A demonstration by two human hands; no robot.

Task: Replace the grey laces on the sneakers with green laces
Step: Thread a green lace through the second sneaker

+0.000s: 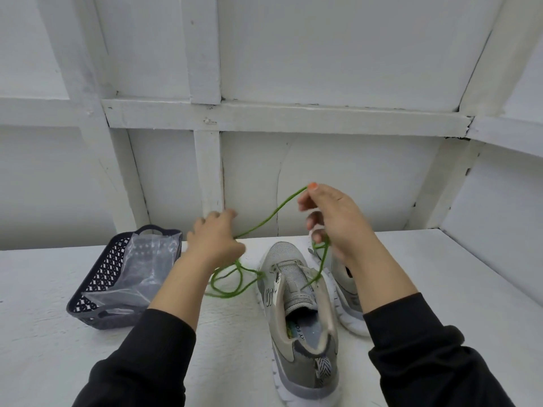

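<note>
1. The white panelled wall (323, 54) fills the upper half of the frame in front of you.
2. The white table (44, 289) runs across the lower half, and everything else rests on it.
3. A dark woven basket (97, 277) sits at the left of the frame with a clear plastic bag (147, 259) inside it.
4. A grey sneaker (293, 277) stands just right of centre, toe towards the wall and heel towards you. Its eyelets carry no grey lace.
5. A second sneaker (343, 286) lies just beside it on the right, partly hidden by your right forearm.
6. Your right hand (335, 218) is raised above the sneakers, right of centre. Its thumb and forefinger pinch the green lace (264, 221) near one end, and the lower fingers are curled close to another strand.
7. Your left hand (216, 239) is at centre frame, slightly blurred, with its fingers curled round the same lace lower down.
8. The lace stretches taut between your two hands. Below your left hand it falls in loose loops onto the table, just left of the nearer sneaker. Another strand drops from your right hand to that sneaker's upper eyelets.
</note>
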